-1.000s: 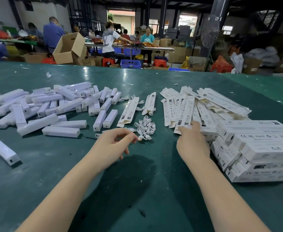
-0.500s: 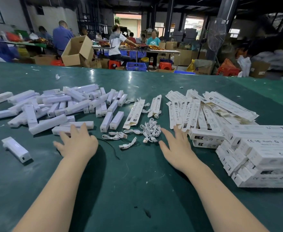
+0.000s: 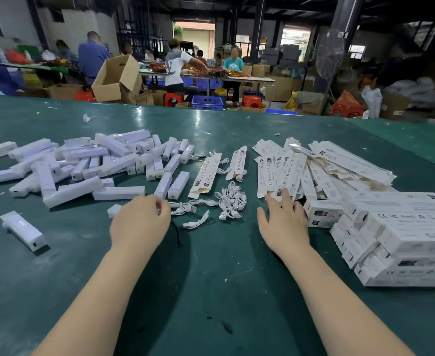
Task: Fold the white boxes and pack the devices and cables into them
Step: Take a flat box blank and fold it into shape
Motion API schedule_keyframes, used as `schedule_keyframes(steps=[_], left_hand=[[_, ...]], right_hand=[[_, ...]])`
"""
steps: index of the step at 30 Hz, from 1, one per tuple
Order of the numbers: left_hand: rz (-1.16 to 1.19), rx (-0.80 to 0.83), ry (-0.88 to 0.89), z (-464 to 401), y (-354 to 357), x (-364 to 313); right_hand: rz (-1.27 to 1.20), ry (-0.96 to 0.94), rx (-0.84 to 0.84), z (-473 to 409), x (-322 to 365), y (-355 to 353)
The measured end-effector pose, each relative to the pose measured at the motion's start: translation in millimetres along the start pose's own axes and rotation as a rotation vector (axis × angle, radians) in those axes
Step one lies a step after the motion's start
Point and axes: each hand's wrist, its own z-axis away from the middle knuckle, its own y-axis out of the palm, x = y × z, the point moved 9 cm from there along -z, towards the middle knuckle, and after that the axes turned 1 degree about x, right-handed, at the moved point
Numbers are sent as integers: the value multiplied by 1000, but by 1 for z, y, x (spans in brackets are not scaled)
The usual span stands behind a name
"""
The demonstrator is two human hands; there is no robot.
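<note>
White stick-shaped devices (image 3: 103, 160) lie in a loose heap on the left of the green table (image 3: 211, 291). Small white cables (image 3: 230, 201) are bunched in the middle. Flat unfolded white boxes (image 3: 288, 168) fan out to the right of them. My left hand (image 3: 139, 222) sits at the near end of one device (image 3: 163, 186), beside a cable (image 3: 183, 208); its curled fingertips are hidden, so I cannot tell if it holds anything. My right hand (image 3: 283, 222) reaches forward with straight fingers touching the near ends of the flat boxes.
Folded, closed white boxes (image 3: 404, 227) are stacked at the right, close to my right wrist. A single device (image 3: 22, 229) lies apart at the near left. Two flat boxes (image 3: 206, 173) lie between the heaps. People work at tables beyond the far edge.
My left hand has moved right, from the devices to the spot by the cables, and its fingers have curled. My right hand has moved forward and right onto the flat boxes.
</note>
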Motion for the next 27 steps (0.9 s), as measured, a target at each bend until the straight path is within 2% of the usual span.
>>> schedule_keyframes(steps=[4, 9, 14, 18, 19, 20, 21, 24, 25, 27], left_hand=[[65, -50, 2, 1, -6, -2], [140, -91, 13, 3, -9, -4], [312, -101, 51, 7, -12, -11], [444, -85, 63, 12, -11, -16], [458, -76, 68, 12, -10, -18], [466, -64, 74, 13, -9, -19], [469, -51, 79, 13, -7, -20], [465, 4, 92, 13, -1, -24], [469, 25, 92, 13, 2, -25], [479, 56, 97, 14, 5, -26]], right_hand=[[-87, -38, -41, -1, 5, -6], [-311, -48, -65, 2, 6, -12], [-308, -135, -256, 10, 14, -43], [-439, -216, -586, 36, 17, -81], [-441, -216, -625, 41, 18, -85], [-428, -203, -599, 40, 18, -84], [-379, -175, -500, 33, 18, -75], [-42, -30, -14, 18, 11, -22], [29, -5, 89, 19, 10, -9], [80, -1, 120, 19, 13, 3]])
